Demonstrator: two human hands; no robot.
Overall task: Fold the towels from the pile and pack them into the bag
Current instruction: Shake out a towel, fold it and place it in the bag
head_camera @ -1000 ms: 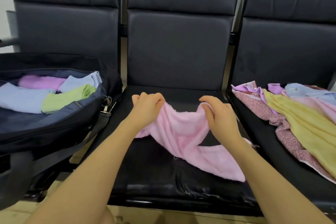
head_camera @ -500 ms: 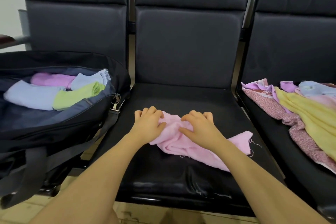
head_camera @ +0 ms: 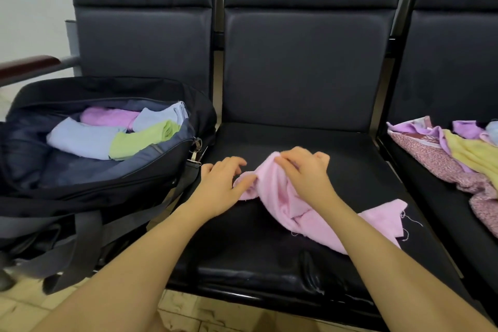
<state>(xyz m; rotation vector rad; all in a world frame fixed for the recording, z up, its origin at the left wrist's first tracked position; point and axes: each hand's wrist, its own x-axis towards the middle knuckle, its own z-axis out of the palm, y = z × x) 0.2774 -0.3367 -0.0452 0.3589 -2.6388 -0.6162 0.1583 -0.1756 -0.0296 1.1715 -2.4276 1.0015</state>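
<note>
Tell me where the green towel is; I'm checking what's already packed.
The green towel lies folded inside the open black bag at left of the head view, beside a light blue towel.

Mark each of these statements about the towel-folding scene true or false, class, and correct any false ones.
1. The pink towel lies on the middle seat. True.
2. The bag is zipped shut. False: it is open, with folded towels showing inside.
3. The right hand pinches the pink towel. True.
4. The green towel lies on the unfolded pile. False: it is folded inside the bag.
5. The left hand is reaching into the bag. False: it rests at the pink towel's left edge.
</note>
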